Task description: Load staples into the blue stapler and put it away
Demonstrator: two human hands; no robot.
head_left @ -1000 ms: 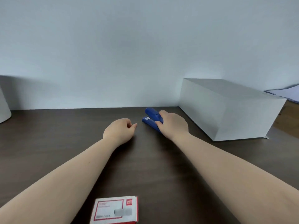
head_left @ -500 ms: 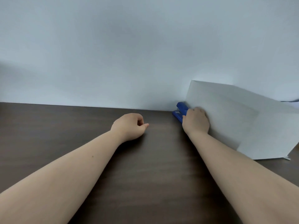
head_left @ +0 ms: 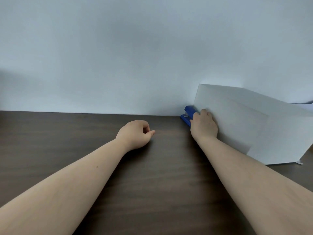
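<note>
The blue stapler (head_left: 187, 115) lies on the dark wooden table (head_left: 160, 175) at the back, right against the left side of a white box (head_left: 245, 119). My right hand (head_left: 203, 125) is closed over the stapler's near end and hides most of it. Only the far tip of the stapler shows. My left hand (head_left: 135, 133) rests on the table to the left, loosely curled with nothing in it, about a hand's width from the stapler.
A pale wall (head_left: 135, 56) rises directly behind the table's back edge. The white box fills the right side of the table. A bit of pale cloth or paper (head_left: 304, 106) shows behind the box at the far right.
My right hand has slid the stapler right and back, from the open table to the side of the white box. The view has tilted up, and the staple box has left the frame.
</note>
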